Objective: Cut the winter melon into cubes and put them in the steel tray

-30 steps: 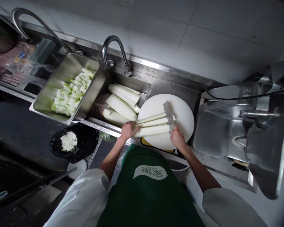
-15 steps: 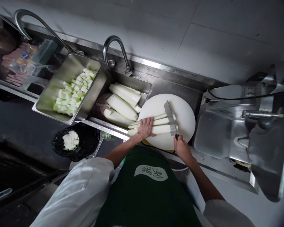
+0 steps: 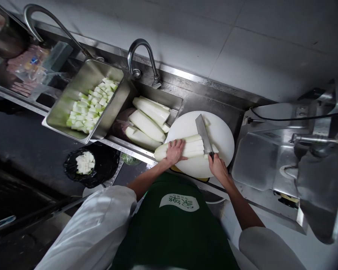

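Long strips of peeled, pale green-white gourd (image 3: pixel 193 148) lie side by side on a round white cutting board (image 3: pixel 222 138). Pressed over their left part, my left hand (image 3: pixel 175 152) grips them together, fingers curved across the top. My right hand (image 3: pixel 218 167) is closed around the black handle of a cleaver (image 3: pixel 203 133). Its broad blade stands across the strips' right ends, and a few cut pieces (image 3: pixel 214 148) show just beyond it. Left of the board, several whole or halved peeled gourds (image 3: pixel 147 125) rest in a sink.
A deep steel pan (image 3: pixel 52 122) of gourd chunks (image 3: pixel 86 107) sits tilted over the sink's left side. Two curved faucets, one nearer (image 3: pixel 142 41), rise behind. A black-bagged bin (image 3: pixel 101 165) with white scraps stands below left. A steel machine (image 3: pixel 253 157) borders the board's right.
The cleaver has shifted slightly left along the strips, and pieces now lie separated to its right. The strips sit closer together under my left hand. The view has shifted slightly.
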The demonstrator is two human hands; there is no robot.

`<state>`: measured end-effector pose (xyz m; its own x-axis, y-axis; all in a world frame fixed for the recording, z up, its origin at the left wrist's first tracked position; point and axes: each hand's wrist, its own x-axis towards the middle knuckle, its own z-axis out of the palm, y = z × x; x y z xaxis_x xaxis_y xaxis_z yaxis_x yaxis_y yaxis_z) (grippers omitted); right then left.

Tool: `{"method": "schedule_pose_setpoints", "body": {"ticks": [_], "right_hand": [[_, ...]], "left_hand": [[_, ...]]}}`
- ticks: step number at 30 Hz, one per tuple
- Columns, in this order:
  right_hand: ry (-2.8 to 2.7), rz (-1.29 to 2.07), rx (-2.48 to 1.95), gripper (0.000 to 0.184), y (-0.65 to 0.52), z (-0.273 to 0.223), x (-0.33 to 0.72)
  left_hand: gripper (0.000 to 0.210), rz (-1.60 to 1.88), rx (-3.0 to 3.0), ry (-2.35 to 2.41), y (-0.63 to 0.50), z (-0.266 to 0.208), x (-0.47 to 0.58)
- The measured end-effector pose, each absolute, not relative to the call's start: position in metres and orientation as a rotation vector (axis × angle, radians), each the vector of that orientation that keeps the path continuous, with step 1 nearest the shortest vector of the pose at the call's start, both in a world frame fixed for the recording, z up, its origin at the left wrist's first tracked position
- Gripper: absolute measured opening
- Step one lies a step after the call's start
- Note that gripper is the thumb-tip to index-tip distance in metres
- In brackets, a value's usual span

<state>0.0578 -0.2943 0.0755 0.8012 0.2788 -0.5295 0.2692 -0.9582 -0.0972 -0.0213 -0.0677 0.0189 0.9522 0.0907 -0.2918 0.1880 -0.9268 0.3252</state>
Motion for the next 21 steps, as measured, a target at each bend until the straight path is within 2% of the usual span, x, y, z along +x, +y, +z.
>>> {"method": "schedule_pose_setpoints", "body": {"ticks": [8, 16, 21], "right_hand": [[-0.475, 0.688, -3.053, 0.033, -0.299, 0.113, 0.030], [-0.518, 0.826, -3.021, 0.026, -0.309, 0.120, 0.006], [-0.557, 0.942, -3.018, 0.029, -0.298, 0.115, 0.017]], "left_hand": [[0.101, -0.289, 2.833, 0.123, -0.071, 0.012, -0.031], [0.104, -0.267, 2.814, 0.132, -0.073, 0.009, -0.032], [0.105, -0.295, 2.822, 0.111, -0.072, 0.006, -0.030]]}}
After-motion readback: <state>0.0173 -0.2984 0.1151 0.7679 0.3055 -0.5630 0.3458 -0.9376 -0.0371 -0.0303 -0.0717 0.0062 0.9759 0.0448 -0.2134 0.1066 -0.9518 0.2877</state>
